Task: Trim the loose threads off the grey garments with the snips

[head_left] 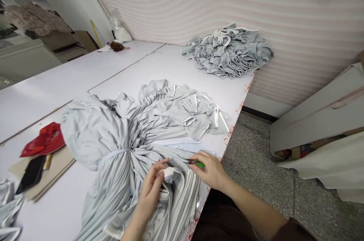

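A large bundle of light grey fabric, gathered by a pale tie, lies across the white table near me. My left hand rests at the stacked, white-edged layers at the bundle's near right, its fingers curled at a white-trimmed edge. Just to the right, my right hand is closed round a small tool with a green handle. The tool's dark tip points left, over the fabric. What lies beneath my left fingers is partly hidden.
A darker grey garment pile sits at the table's back right corner. Red cloth, a black phone and brown card lie at left. The table edge runs along the right, above speckled floor.
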Demonstrator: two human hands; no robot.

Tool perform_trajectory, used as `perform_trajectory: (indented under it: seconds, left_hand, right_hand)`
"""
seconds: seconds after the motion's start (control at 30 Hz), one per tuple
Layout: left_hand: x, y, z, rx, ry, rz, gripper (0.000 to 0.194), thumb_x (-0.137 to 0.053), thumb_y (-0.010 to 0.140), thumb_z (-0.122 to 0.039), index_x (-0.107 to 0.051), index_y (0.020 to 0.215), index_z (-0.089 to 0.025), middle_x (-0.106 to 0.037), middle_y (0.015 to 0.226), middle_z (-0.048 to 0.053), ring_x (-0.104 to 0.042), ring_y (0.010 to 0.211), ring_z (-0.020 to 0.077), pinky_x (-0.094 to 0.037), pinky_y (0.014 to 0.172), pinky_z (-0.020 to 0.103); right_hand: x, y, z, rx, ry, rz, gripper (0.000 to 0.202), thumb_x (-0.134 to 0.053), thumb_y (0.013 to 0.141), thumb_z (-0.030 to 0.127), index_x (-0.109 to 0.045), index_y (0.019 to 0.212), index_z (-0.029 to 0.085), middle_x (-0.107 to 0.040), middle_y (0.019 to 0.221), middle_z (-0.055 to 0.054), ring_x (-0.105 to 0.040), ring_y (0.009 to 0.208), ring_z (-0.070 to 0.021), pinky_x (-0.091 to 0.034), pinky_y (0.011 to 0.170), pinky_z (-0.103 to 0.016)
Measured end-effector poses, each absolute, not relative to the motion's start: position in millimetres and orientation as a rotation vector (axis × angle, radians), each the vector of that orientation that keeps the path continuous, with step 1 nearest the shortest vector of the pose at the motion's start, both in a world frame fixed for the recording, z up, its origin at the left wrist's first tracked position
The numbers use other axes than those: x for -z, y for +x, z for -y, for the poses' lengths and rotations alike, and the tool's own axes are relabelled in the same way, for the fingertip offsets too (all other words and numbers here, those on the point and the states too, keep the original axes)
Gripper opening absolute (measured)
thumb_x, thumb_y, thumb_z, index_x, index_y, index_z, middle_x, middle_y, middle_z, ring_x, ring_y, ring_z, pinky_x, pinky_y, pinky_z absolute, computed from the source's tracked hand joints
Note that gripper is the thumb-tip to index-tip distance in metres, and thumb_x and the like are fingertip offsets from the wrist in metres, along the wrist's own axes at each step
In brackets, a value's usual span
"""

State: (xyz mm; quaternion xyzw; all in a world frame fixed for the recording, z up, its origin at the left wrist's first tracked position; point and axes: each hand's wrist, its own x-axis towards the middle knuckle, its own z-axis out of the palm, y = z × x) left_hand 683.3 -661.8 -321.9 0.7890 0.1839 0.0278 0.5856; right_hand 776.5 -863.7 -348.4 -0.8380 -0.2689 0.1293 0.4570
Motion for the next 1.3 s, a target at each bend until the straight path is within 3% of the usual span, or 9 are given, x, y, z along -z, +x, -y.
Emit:
perform_trajectory:
  seconds: [0.17,0.3,0.4,0.47,0.6,0.83,1.03,1.17,1.3]
  left_hand:
    - [326.5,705.5,688.7,0.290,2.373,-0.168,0.015,-0.052,0.083,-0.035,-0.056,0.090,-0.023,-0.056,0.060,-0.003,-0.053,0.055,0.0186,-0.038,0.058,0.028]
    - [332.6,705.7,689.6,0.181,2.456,-0.038,0.012,-0.044,0.084,-0.027,-0.051,0.074,-0.023,-0.060,0.071,0.003,-0.061,0.072,0.0216,-0.044,0.068,0.032]
    - [322.6,695.6,672.8,0.011,2.306,-0.005,0.016,-0.046,0.085,-0.030,-0.050,0.071,-0.023,-0.065,0.104,0.011,-0.061,0.100,0.0247,-0.047,0.083,0.035]
    - [313.2,692.3,667.6,0.075,2.219,-0.009,0.017,-0.045,0.084,-0.028,-0.045,0.068,-0.023,-0.065,0.110,0.010,-0.062,0.101,0.0234,-0.047,0.084,0.034]
    - [312.0,696.5,687.1,0.407,2.450,-0.034,0.015,-0.056,0.080,-0.032,-0.044,0.075,-0.024,-0.063,0.071,0.001,-0.061,0.066,0.0200,-0.045,0.061,0.029]
    - [340.0,682.8,700.5,-0.398,2.588,0.223,0.013,-0.042,0.084,-0.011,-0.042,0.080,-0.024,-0.056,0.081,0.003,-0.061,0.074,0.0170,-0.049,0.066,0.026]
    - [342.6,659.4,688.1,-0.715,2.600,0.322,0.020,-0.046,0.082,-0.004,-0.050,0.093,-0.021,-0.051,0.073,-0.001,-0.052,0.061,0.0131,-0.046,0.056,0.021]
    - [350.8,652.9,689.5,-0.829,2.582,0.304,0.025,-0.049,0.080,0.000,-0.050,0.093,-0.022,-0.052,0.073,0.000,-0.051,0.065,0.0137,-0.046,0.059,0.023]
    - [356.7,648.6,691.9,-0.801,2.541,0.243,0.028,-0.050,0.081,0.001,-0.050,0.094,-0.024,-0.051,0.074,0.000,-0.050,0.067,0.0143,-0.045,0.061,0.025]
  right_hand:
    - [348.9,779.5,872.6,-0.486,-2.014,0.456,0.027,-0.051,0.091,0.041,-0.061,0.108,0.023,-0.070,0.105,-0.005,-0.065,0.092,-0.0230,-0.047,0.076,-0.033]
    - [349.2,777.5,879.5,-0.485,-1.961,0.485,0.020,-0.054,0.087,0.035,-0.060,0.102,0.024,-0.071,0.099,-0.002,-0.065,0.088,-0.0210,-0.046,0.077,-0.031]
    - [354.8,774.1,881.8,-0.518,-1.983,0.531,0.022,-0.059,0.078,0.021,-0.060,0.100,0.024,-0.069,0.100,-0.001,-0.064,0.091,-0.0208,-0.045,0.079,-0.030]
    - [358.3,771.3,879.1,-0.525,-2.034,0.508,0.021,-0.058,0.075,0.017,-0.060,0.095,0.023,-0.068,0.096,-0.002,-0.063,0.088,-0.0207,-0.044,0.077,-0.030]
    - [359.3,764.0,870.5,-0.439,-1.984,0.516,0.005,-0.055,0.079,0.019,-0.054,0.083,0.021,-0.062,0.081,-0.001,-0.060,0.078,-0.0189,-0.042,0.071,-0.029]
    - [365.2,747.7,862.1,-0.257,-1.851,0.521,0.014,-0.047,0.077,0.012,-0.049,0.086,0.022,-0.053,0.072,0.003,-0.054,0.067,-0.0152,-0.041,0.064,-0.026]
    - [353.6,745.6,862.2,-0.278,-1.876,0.684,0.026,-0.051,0.070,0.003,-0.057,0.088,0.021,-0.061,0.089,-0.001,-0.061,0.085,-0.0175,-0.046,0.075,-0.028]
    - [335.9,745.7,871.8,-0.424,-1.884,0.740,0.022,-0.069,0.077,0.019,-0.068,0.099,0.023,-0.066,0.099,-0.002,-0.065,0.089,-0.0185,-0.048,0.078,-0.028]
    - [329.7,742.6,874.6,-0.391,-1.972,0.759,0.020,-0.067,0.085,0.029,-0.072,0.103,0.024,-0.070,0.098,-0.003,-0.067,0.083,-0.0186,-0.049,0.073,-0.029]
